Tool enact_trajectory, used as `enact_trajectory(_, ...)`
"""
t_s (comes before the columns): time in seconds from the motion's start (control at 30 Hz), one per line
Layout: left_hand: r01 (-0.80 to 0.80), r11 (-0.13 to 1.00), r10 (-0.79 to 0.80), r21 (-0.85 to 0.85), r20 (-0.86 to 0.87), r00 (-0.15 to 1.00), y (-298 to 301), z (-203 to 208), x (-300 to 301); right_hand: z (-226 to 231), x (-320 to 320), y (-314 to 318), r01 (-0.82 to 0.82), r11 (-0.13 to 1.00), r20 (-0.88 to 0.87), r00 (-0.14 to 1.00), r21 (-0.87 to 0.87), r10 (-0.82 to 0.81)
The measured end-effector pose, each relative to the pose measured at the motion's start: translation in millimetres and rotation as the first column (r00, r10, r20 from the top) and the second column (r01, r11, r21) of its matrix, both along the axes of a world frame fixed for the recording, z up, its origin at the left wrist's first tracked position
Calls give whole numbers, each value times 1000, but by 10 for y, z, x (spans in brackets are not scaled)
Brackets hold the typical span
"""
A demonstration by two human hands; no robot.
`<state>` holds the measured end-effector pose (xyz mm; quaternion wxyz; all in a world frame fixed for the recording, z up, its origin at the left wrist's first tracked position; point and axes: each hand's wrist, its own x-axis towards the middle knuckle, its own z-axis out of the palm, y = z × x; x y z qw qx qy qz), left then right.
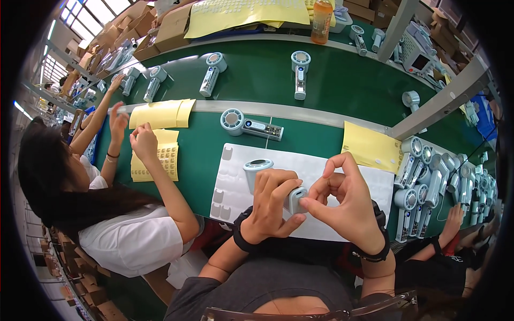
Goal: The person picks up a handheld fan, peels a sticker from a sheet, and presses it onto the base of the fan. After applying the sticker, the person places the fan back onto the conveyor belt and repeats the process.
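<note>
At lower centre of the frame, the left hand (270, 206) was wrapped round a small grey handheld fan (267, 179); the right hand (345, 200) pinched at its base end. It looked light, rigid, smooth plastic, best gripped by the handle.

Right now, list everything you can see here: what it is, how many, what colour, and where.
Handheld fan: one, pale blue-grey, in left hand.
White sheet: one, under the hands.
Fan: one, lying beyond the sheet.
Fans on belt: four, blue-grey, green conveyor.
Fan pile: many, right.
Yellow sheets: several, right and left.
Bottle: one, orange, far edge.
Co-worker: one, white shirt, left.
Left hand: grips fan.
Right hand: fingertips at fan's base.
</note>
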<state>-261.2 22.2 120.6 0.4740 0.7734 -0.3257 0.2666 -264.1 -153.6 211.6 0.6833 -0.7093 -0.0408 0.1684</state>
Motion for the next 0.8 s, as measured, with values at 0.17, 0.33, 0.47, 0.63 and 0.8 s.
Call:
enact_trajectory(0.17,167,985,-166,51,-22,986,-46,112,79,-22,207,-276,-202,978,-79,975,58,206)
enact_trajectory(0.33,320,919,-331,231,11,943,-287,328,379,-542,397,-459,42,901,-208,977,431,54)
enact_trajectory(0.47,259,893,-308,368,82,948,-573,386,759,-810,679,-514,297,878,-112,955,375,-275)
enact_trajectory(0.63,55,766,-134,640,75,988,-482,7,1981,-1093,900,-662,418,870,-42,905,260,-423)
enact_trajectory(0.8,-37,571,-109,820,121,987,-137,-470,2855,-1175,731,-90,253,948,248,947,-194,-202)
